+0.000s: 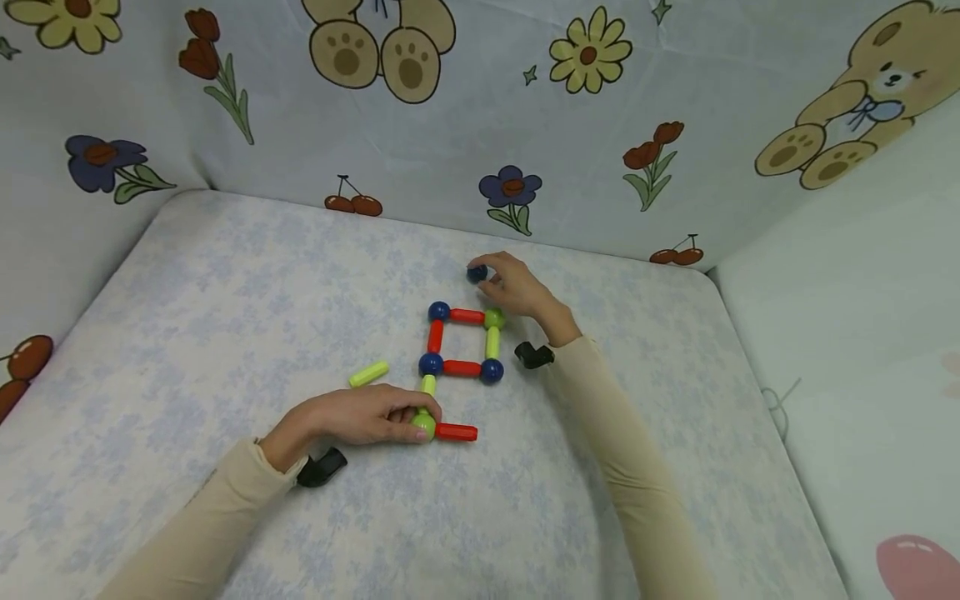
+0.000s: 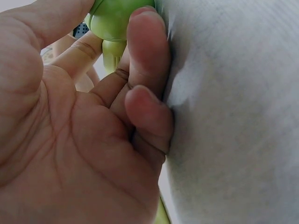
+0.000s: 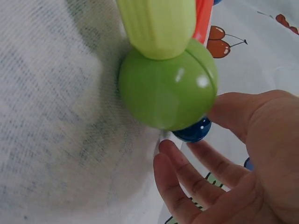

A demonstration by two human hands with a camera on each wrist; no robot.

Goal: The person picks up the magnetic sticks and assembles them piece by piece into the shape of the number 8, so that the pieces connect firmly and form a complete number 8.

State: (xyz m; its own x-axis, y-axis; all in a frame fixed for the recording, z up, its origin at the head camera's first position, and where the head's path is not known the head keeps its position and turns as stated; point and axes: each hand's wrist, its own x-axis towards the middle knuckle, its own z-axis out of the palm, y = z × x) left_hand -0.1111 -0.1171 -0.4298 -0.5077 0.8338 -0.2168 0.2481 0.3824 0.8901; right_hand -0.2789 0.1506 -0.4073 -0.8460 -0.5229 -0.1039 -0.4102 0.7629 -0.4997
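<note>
In the head view my left hand [image 1: 367, 414] pinches a green ball [image 1: 425, 425] between thumb and fingers. From that ball a red rod [image 1: 457, 432] points right, its far end free. A yellow-green rod [image 1: 428, 385] links it to the blue ball [image 1: 431, 364] at the near left corner of a square of rods and balls. Beyond the square, my right hand [image 1: 519, 287] holds a loose blue ball [image 1: 477, 273] by thumb and fingertips. The right wrist view has this blue ball [image 3: 194, 130] partly behind the square's green corner ball [image 3: 168, 86].
A loose yellow-green rod [image 1: 368, 374] lies left of the square, just beyond my left hand. Black wrist pieces [image 1: 534, 356] sit at both cuffs. A printed cloth wall [image 1: 435, 150] rises at the table's far edge, and a white side wall stands at right.
</note>
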